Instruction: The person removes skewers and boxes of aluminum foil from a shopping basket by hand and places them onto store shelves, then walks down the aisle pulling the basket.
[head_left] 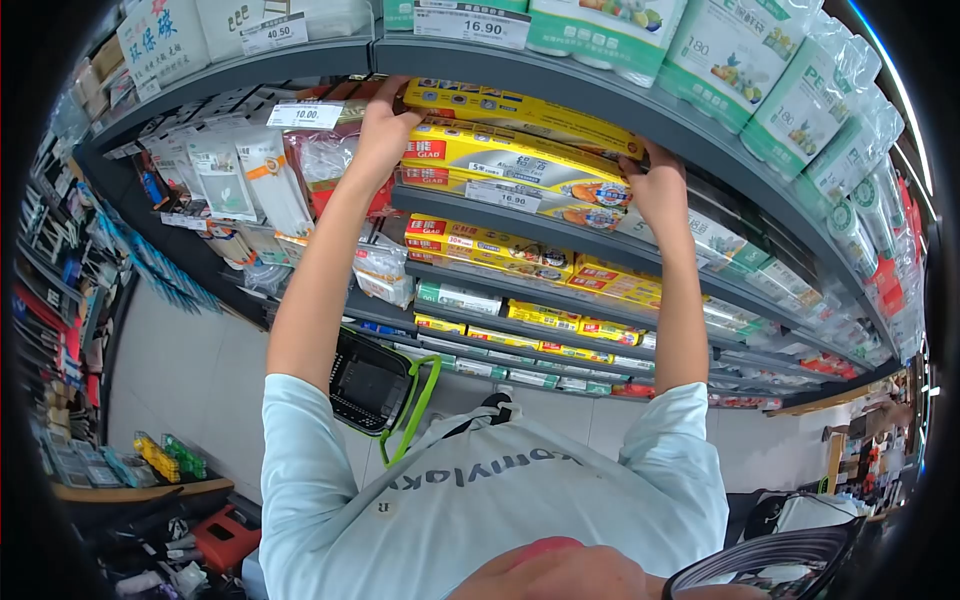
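Note:
A long yellow box (530, 118) lies on top of a stack of yellow Glad aluminum foil boxes (500, 160) on the shelf. My left hand (385, 130) grips its left end, fingertips partly hidden behind it. At the right end, my right hand (658, 188) holds on with the thumb at the front corner and the other fingers out of sight behind. Both arms reach forward and up. Below the stack hangs a 16.90 price tag (503, 196) on the shelf edge.
Just above the box runs a grey shelf (560, 75) bearing green PE bag rolls (745, 60). Packaged bags (268, 180) hang at the left. Lower shelves hold more yellow boxes (490, 250). A black shopping basket with a green handle (372, 380) stands on the floor.

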